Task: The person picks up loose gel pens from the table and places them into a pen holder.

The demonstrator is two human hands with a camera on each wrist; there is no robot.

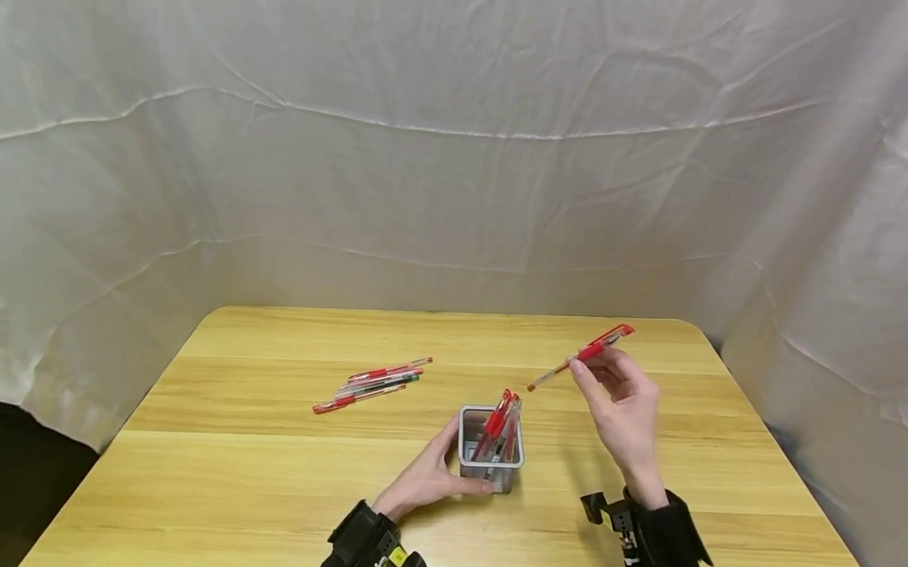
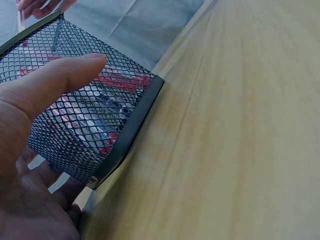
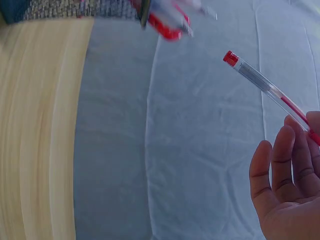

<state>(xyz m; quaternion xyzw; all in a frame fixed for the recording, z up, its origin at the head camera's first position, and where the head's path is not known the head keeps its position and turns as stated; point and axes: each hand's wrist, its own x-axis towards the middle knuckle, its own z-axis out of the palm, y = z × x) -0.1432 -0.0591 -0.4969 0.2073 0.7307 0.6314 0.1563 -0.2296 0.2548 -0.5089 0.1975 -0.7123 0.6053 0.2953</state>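
In the head view, the left hand [image 1: 428, 474] is gripping the mesh holder [image 1: 501, 483] by its sides, over the middle of the wooden table [image 1: 266, 494]. Several pens [image 1: 497, 424] are leaning inside it. The right hand [image 1: 626, 406] is pinching a red pen [image 1: 591, 351] in the air, apart from the holder. A small group of loose pens [image 1: 375, 384] is lying farther to the left. In the left wrist view, the thumb is pressing along the mesh wall, and other fingers are supporting the opposite side. In the right wrist view, the pen's red end is pointing away from the fingertips.
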